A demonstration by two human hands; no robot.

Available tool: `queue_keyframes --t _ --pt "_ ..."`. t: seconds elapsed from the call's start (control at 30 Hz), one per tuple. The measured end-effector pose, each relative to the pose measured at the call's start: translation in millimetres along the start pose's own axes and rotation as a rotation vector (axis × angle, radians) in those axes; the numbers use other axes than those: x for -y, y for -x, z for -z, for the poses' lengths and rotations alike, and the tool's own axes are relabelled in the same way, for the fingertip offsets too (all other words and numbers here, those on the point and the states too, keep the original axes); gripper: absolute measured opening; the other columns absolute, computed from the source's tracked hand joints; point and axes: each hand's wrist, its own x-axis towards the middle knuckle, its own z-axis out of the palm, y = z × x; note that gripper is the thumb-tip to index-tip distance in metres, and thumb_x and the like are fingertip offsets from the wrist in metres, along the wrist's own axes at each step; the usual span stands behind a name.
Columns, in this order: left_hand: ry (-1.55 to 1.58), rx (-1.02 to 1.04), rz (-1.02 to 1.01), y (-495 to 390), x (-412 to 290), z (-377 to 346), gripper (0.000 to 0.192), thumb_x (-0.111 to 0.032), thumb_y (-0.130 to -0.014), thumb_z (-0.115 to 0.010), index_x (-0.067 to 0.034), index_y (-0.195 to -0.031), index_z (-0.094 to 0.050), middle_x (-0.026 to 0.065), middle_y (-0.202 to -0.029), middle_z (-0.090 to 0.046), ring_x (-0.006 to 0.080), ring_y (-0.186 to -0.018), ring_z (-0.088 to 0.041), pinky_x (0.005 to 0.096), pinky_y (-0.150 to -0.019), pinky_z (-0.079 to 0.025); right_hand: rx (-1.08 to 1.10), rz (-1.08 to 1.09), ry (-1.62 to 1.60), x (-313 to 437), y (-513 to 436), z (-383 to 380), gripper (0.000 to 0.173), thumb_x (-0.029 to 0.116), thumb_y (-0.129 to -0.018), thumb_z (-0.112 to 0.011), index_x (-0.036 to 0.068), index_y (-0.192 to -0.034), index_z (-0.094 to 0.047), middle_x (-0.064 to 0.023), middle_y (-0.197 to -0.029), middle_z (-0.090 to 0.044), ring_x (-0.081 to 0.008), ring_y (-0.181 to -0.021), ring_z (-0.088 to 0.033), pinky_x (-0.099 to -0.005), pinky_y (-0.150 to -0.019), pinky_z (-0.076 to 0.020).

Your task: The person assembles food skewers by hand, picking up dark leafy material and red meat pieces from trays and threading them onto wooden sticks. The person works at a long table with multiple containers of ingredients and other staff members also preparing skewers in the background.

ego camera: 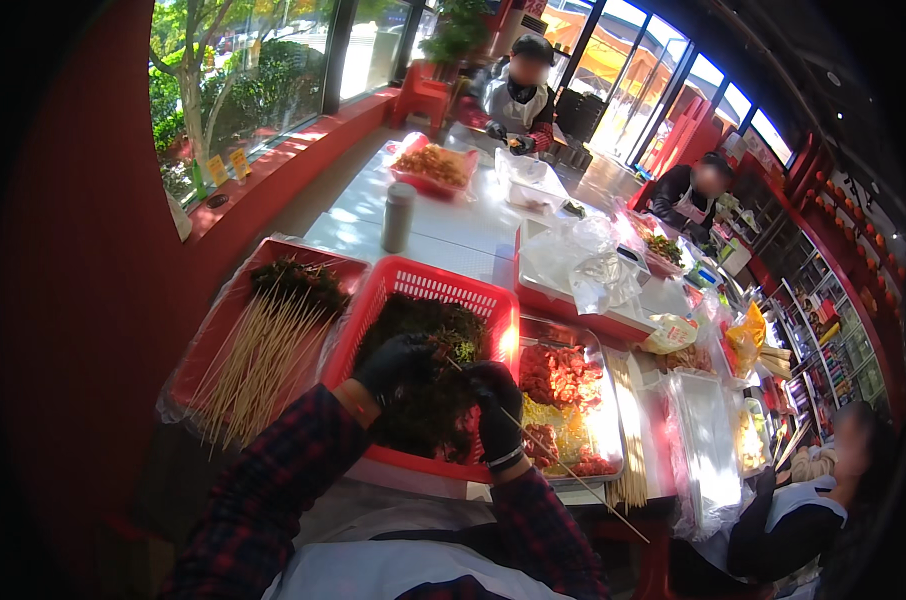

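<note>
My right hand [498,412], in a black glove, grips a thin bamboo skewer [573,474] that slants down to the right past the table edge. The skewer's tip points up-left toward my left hand [397,366], also black-gloved. Its bent fingers are beside the tip, over dark leafy greens [423,319]; glove and leaves blend, so what they pinch is unclear. Both hands are above a red perforated plastic basket [507,315] holding the greens. Left of it, a plastic-lined red tray [232,300] carries many skewers [265,360] with greens bunched at their far ends.
A metal tray [610,420] of raw meat pieces [562,375] and yellow pieces [554,415] adjoins the basket. Bare skewers [628,442] lie to its right. Behind are a grey canister [399,217] and a bin with plastic bags [595,262]. Several people sit around the tables.
</note>
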Motion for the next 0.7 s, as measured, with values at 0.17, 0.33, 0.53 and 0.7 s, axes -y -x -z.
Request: queue_keyframes --t 0.17,0.33,0.53,0.7 --pt "0.012 0.064 0.005 -3.1 4.7 3.9 0.015 -0.009 -0.084 -0.048 -0.003 -0.095 -0.056 0.0051 -0.085 -0.059 0.0135 -0.074 -0.058 0.0246 -0.064 -0.049 0.012 0.019 0.029 -5.5 0.2 2.1 0.017 -0.005 -0.078 -0.045 0.001 -0.091 -0.053 -0.0043 -0.087 -0.056 -0.0109 -0.084 -0.051 -0.0233 -0.076 -0.0412" --pt "0.065 0.138 0.039 -2.7 5.7 3.0 0.016 -0.009 -0.083 -0.049 -0.003 -0.096 -0.055 0.0049 -0.086 -0.059 0.0132 -0.076 -0.058 0.0243 -0.065 -0.049 0.019 -0.003 0.028 -3.3 1.2 1.2 0.017 -0.005 -0.079 -0.045 0.002 -0.092 -0.053 -0.0039 -0.089 -0.056 -0.0111 -0.086 -0.051 -0.0236 -0.078 -0.0407" --pt "0.009 0.105 0.036 -0.6 5.7 2.2 0.016 -0.010 -0.084 -0.048 -0.004 -0.097 -0.055 0.0042 -0.087 -0.059 0.0128 -0.076 -0.058 0.0234 -0.066 -0.049 0.041 -0.008 0.006 -4.6 1.7 -1.9 0.018 -0.006 -0.079 -0.045 0.002 -0.092 -0.053 -0.0037 -0.091 -0.056 -0.0110 -0.088 -0.050 -0.0235 -0.079 -0.0395" --pt "0.031 0.131 0.049 -1.1 5.0 -3.5 0.016 -0.009 -0.083 -0.050 -0.004 -0.097 -0.055 0.0038 -0.086 -0.059 0.0123 -0.076 -0.058 0.0232 -0.064 -0.049 0.018 0.004 0.038 -8.7 0.8 -1.9 0.018 -0.006 -0.078 -0.047 0.003 -0.092 -0.053 -0.0039 -0.090 -0.054 -0.0116 -0.088 -0.050 -0.0233 -0.079 -0.0391"
